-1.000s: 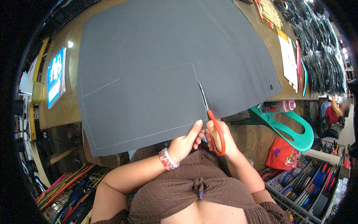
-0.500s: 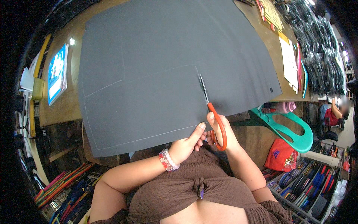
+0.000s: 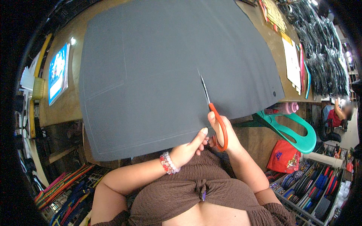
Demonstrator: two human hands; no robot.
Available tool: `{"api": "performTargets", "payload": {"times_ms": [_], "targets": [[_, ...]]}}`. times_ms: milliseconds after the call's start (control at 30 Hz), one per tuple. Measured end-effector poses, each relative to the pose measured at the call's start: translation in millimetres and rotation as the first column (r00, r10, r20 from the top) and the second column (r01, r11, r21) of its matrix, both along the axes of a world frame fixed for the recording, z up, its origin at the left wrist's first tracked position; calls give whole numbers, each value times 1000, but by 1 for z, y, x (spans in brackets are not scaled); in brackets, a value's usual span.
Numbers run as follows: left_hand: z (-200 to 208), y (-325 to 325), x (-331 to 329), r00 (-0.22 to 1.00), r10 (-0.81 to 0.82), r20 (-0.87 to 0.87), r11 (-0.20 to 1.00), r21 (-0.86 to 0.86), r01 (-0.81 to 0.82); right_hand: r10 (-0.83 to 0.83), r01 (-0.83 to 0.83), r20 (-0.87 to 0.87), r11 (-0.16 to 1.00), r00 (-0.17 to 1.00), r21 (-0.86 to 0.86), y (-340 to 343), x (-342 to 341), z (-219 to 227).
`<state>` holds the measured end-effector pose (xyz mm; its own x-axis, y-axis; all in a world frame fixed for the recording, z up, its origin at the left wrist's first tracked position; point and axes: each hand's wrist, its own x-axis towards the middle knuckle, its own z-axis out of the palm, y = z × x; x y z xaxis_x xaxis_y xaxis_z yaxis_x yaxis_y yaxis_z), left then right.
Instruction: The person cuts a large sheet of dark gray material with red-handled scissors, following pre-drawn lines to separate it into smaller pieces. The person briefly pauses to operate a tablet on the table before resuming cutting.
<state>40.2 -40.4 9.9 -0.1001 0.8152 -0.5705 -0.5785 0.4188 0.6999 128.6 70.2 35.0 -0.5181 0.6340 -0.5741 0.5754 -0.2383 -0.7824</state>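
A large dark grey sheet (image 3: 151, 94) covers most of the table, marked with pale chalk lines that form a shape at its left and near side. My right hand (image 3: 225, 132) grips orange-handled scissors (image 3: 214, 109). Their blades lie over the sheet along a chalk line and point away from me, nearly closed. My left hand (image 3: 192, 147) pinches the sheet's near edge just left of the scissors, thumb on top. The fingers beneath the edge are partly hidden.
At the left of the table lies a blue-and-white packet (image 3: 59, 75). Right of the sheet are papers (image 3: 291, 62). A teal plastic stool (image 3: 290, 132), a pink bottle (image 3: 289, 108) and a red bag (image 3: 284, 156) are at the right. Another person (image 3: 335, 116) sits far right.
The near edge of the sheet has dipped slightly toward me at the left. The scissors and my hands have barely shifted; the blades look closer together.
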Motion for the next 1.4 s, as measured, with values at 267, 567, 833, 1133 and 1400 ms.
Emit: {"api": "performTargets", "payload": {"times_ms": [267,567,833,1133,1400], "targets": [[2,-8,0,999,-26,-22,998,48,27,84,-90,61,991,995,104,2,-9,3],[2,-8,1,1000,-30,-11,999,31,30,15,-17,14,996,1000,93,-1,-6,0],[9,-10,-1,996,-82,-23,996,24,82,131,-150,120,975,984,163,7,-8,-2],[9,-11,-1,992,-122,-10,992,12,122,38,-40,94,999,995,17,6,3,-1],[19,-16,-23,950,156,271,985,23,-169,132,-129,1,970,991,-205,84,96,87]]}}
